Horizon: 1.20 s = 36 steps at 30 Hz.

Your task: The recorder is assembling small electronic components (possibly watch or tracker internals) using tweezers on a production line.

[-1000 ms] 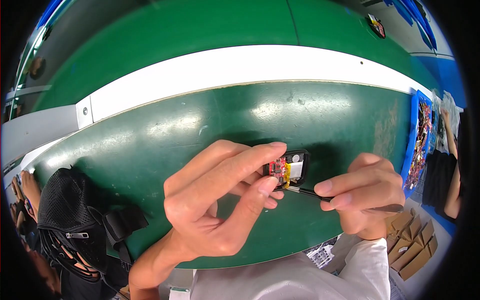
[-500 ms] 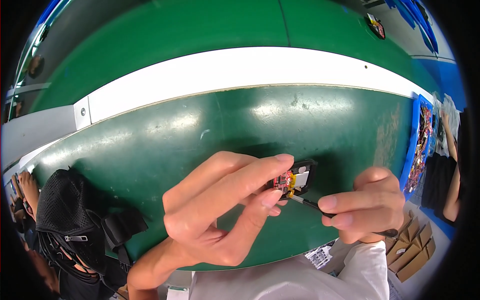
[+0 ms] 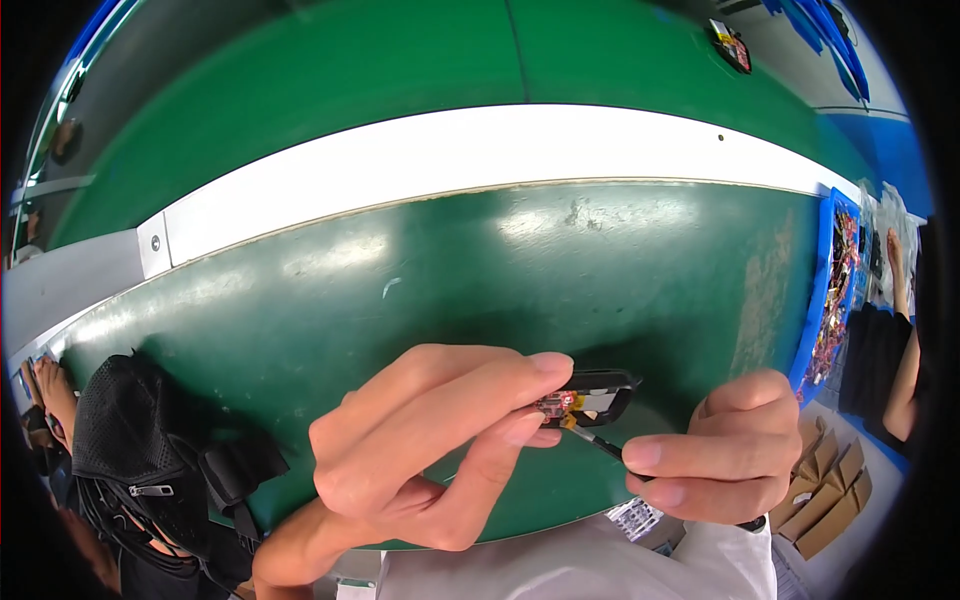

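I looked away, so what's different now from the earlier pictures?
The left hand and right hand came lower in the picture, bringing the case and tool along. The case also tipped, so we see less of its inside. Nothing was let go: the left still holds the case, and the right the tool, with its tip at the case.

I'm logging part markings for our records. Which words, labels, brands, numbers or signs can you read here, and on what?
None can be read in this view.
Red circuit board in the black case: too small to make out any marking.
Dark-patterned white item near the lower edge: too small and blurred to read.
Cardboard boxes: no legible print.
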{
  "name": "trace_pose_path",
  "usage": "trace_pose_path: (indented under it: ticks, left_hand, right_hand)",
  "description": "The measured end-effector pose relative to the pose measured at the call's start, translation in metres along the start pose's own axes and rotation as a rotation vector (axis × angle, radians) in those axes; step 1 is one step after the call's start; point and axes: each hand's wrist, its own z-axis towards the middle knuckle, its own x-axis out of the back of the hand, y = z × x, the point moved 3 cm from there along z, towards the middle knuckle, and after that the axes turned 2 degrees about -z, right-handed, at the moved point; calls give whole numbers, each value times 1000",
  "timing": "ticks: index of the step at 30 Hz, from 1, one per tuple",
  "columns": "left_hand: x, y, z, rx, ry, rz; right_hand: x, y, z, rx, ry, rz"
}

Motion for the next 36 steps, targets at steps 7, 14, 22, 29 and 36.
trace_pose_path:
  ticks: [7,14,22,29,36]
  left_hand:
    - [-1,-1,1,-41,-18,40]
    - [-4,-2,-3,62,-45,-92]
    - [-10,-2,-11,257,40,-270]
    - [-3,-5,6,165,-90,-219]
    - [-2,-4,8,285,-73,-367]
  right_hand:
    - [-3,-7,2,4,-27,-90]
    - [-4,-8,2,29,19,-143]
    - [-4,-11,4,17,-27,-167]
    - [-2,-10,2,-12,-89,-174]
    - [-3,-9,4,-24,-88,-156]
